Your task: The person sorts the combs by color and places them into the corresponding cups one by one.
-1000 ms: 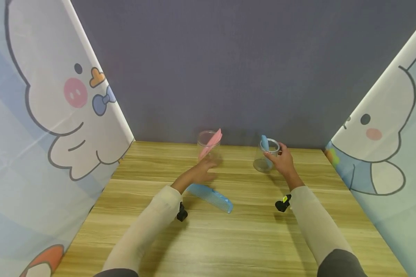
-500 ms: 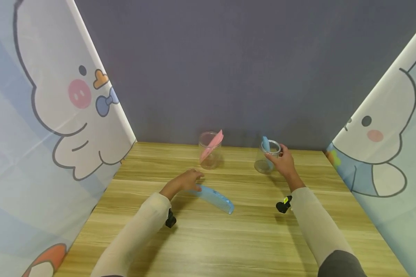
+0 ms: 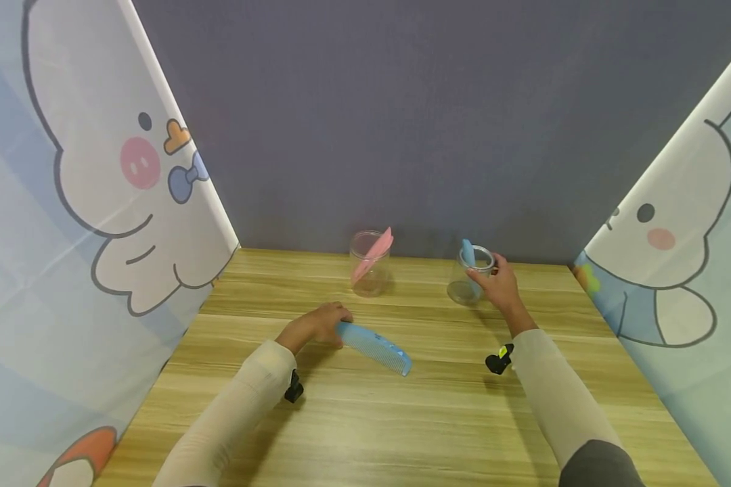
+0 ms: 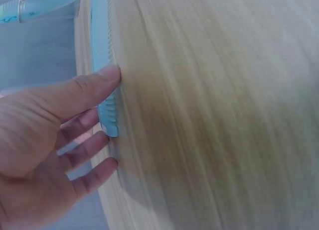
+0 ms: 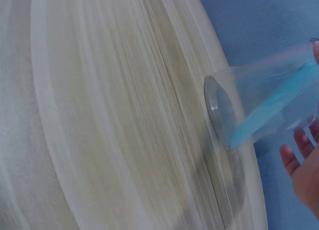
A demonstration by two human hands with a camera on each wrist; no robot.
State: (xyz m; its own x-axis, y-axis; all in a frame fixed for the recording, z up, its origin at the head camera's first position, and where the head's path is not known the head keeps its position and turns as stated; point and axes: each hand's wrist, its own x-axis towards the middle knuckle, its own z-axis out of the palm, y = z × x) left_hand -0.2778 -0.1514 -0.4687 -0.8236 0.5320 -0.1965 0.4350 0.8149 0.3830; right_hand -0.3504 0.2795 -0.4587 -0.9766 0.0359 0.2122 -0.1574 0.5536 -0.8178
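On the wooden table lies a light blue comb (image 3: pixel 374 346), slanting toward the front right. My left hand (image 3: pixel 324 323) pinches its left end; the left wrist view has the thumb across the comb (image 4: pixel 101 36) and the other fingers on its far side. Farther right, my right hand (image 3: pixel 501 287) grips a clear jar (image 3: pixel 457 287) near its rim. Inside that jar leans a second blue comb (image 5: pixel 274 105), its top standing above the rim. Whether the jar's base fully touches the table I cannot tell.
Another clear jar (image 3: pixel 371 289) stands upright at the back, left of the gripped one. A pink, flat comb-like piece (image 3: pixel 373 254) leans in it and sticks out. A dark grey panel (image 3: pixel 402 122) rises behind the table (image 3: pixel 414 433), with cartoon-printed sheets at both sides.
My left hand has drawn back from beside the pink piece's jar to the blue comb and taken its left end. The right hand keeps its grip on the jar.
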